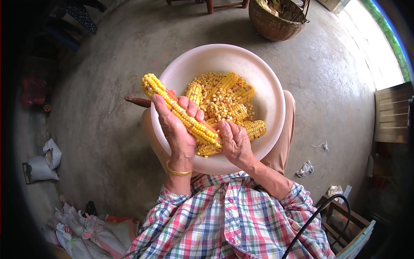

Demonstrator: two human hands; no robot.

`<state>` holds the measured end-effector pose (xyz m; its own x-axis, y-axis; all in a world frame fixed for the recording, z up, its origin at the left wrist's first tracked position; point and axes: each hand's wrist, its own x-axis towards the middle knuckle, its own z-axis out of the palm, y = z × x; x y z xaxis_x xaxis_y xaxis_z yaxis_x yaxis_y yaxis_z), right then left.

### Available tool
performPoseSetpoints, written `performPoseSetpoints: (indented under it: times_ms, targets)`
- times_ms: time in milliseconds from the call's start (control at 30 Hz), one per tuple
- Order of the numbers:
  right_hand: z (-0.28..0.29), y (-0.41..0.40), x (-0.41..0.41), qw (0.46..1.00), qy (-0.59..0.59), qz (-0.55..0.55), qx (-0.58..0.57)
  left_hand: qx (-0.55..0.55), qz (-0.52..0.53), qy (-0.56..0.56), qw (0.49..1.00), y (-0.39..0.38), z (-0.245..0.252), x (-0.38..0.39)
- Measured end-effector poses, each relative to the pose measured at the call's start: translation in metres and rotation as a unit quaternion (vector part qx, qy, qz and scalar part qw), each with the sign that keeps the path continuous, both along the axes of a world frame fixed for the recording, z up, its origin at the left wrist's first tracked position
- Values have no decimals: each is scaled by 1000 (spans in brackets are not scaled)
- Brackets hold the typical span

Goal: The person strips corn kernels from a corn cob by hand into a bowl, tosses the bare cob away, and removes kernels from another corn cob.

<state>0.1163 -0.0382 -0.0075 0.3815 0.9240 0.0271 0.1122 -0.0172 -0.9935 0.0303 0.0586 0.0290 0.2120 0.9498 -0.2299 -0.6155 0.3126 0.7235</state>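
Note:
My left hand point(181, 128) grips a yellow corn cob point(181, 111) that slants from upper left to lower right. Some rows of its kernels are gone, baring reddish core along one side. At the cob's lower end, my right hand point(236, 142) touches it with the fingers curled in; whether loose kernels sit inside the fingers is hidden. Under both hands a wide whitish plastic basin point(270, 87) rests on my lap. It holds loose corn kernels point(223, 102) and several cobs, one cob point(255, 129) lying by my right hand. Beside the basin's left rim a wooden handle point(137, 100) sticks out.
A woven basket point(278, 24) with husks stands on the concrete floor beyond the basin, near wooden furniture legs point(209, 6). Tied sacks point(87, 236) lie at lower left. White string point(305, 169) is on the floor at right. A black cable point(318, 212) curves by my right side.

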Motion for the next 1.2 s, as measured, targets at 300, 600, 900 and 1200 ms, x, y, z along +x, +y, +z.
performPoseSetpoints:
  times_ms: [300,600,900,1200]
  targets:
    - [21,-2,19,943,309,88,-88,-12,22,17,1000,6,1,-1]
    - [6,1,20,984,52,171,1,-27,14,13,999,4,-3,1]
    - [2,-2,7,991,-54,122,-22,-28,-4,53,998,-3,0,5]
    - [0,3,24,984,116,120,-69,-38,-26,49,998,-4,-4,7]
